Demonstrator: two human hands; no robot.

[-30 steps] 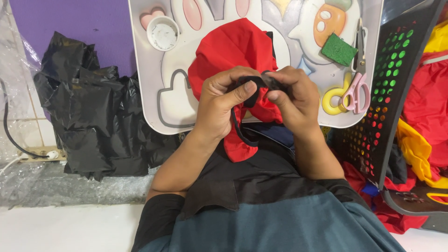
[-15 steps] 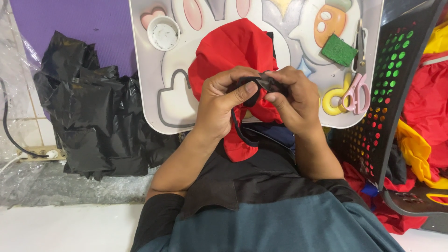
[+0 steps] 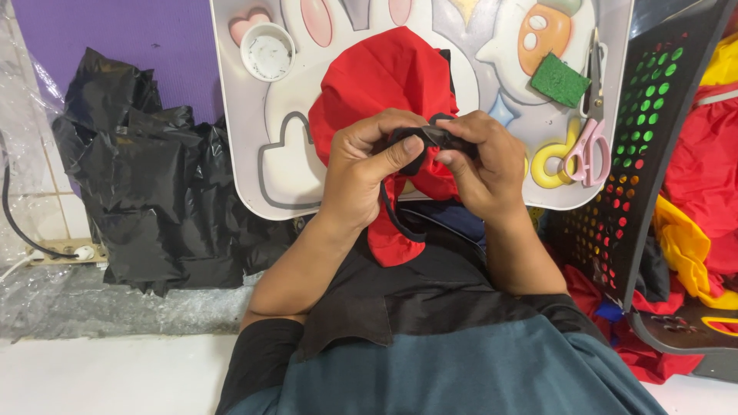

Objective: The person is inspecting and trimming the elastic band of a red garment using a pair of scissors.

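Black strap, mostly hidden, is pinched between left hand and right hand, both closed on it, red cloth beyond the fingers, over a white tray.

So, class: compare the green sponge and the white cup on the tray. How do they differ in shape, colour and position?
The green sponge is a flat, squarish block; the white cup is round and open at the top. The sponge is dark green, the cup white with a speckled inside. The sponge lies on the tray's right side beside the scissors, the cup on its left. Both rest on the tray, untouched by either hand.
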